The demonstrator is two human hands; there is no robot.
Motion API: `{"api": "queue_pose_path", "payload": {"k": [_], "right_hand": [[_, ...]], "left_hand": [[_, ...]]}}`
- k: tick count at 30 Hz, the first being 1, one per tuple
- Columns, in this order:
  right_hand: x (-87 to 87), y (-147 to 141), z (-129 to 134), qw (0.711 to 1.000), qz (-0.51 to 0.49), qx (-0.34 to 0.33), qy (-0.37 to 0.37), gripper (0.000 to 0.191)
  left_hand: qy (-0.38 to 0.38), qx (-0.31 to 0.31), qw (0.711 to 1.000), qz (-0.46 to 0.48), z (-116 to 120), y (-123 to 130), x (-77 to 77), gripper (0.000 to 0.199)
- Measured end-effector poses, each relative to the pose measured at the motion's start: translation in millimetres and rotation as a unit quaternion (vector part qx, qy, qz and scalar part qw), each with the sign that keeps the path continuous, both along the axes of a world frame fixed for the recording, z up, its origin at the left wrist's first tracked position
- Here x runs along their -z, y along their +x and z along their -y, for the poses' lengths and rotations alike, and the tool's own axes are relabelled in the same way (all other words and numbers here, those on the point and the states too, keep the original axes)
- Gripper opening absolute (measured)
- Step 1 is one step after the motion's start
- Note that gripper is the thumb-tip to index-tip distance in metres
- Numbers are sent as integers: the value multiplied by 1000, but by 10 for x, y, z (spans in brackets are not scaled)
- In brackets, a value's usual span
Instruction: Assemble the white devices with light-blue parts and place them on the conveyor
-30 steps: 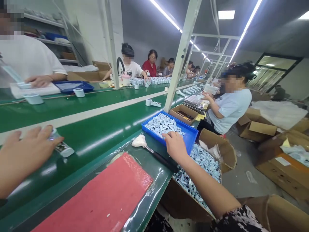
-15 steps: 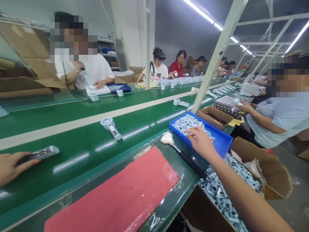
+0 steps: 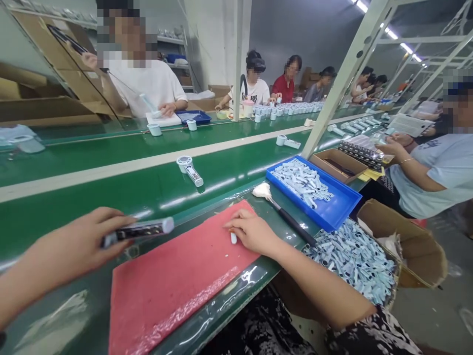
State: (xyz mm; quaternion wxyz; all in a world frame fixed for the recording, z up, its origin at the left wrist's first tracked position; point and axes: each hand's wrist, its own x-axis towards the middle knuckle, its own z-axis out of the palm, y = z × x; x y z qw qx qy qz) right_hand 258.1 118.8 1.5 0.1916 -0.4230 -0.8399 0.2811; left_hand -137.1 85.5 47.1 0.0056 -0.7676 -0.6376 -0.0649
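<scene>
Green conveyor surface, red rectangular foam mat at its near edge, both hands over it.
Left hand, fingers clenched round a slim dark handle with white end, above mat's left corner; right hand fingers pinch a small white plastic piece against mat's right end.

Left hand grips dark handheld device above green conveyor belt. Right hand presses small white part onto red mat. Brush beside blue tray.
</scene>
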Motion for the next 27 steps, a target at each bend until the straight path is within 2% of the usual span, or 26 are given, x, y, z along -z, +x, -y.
{"api": "queue_pose_path", "payload": {"k": [2,4,6,8,10,12,15,18,21,25,27], "right_hand": [[-35,40,3,1000,12,16,7,33],[-58,56,44,996,50,65,22,27],[-51,29,118,988,103,105,38,40],[-19,-29,197,983,142,97,62,44],[17,-82,255,980,164,56,100,30],[32,-107,284,973,184,22,134,20],[-13,-112,303,974,181,18,138,27],[-115,-175,360,989,104,20,106,32],[-201,-339,475,995,34,-16,97,35],[-217,-562,608,995,23,-32,92,26],[-201,-610,641,994,38,-28,100,21]], "left_hand": [[-59,40,997,8,208,405,-12,38],[-84,98,991,21,359,706,39,34],[-69,156,985,31,429,901,126,30],[-46,200,978,41,420,1007,214,26],[-44,215,974,62,364,1049,280,26],[-55,204,973,89,309,1052,321,29],[-51,192,975,104,300,1050,353,30],[-39,185,977,97,354,1085,352,29],[-35,180,977,109,404,1128,305,29],[-32,199,963,177,462,1146,219,32],[-29,210,955,208,486,1146,202,28]]}}
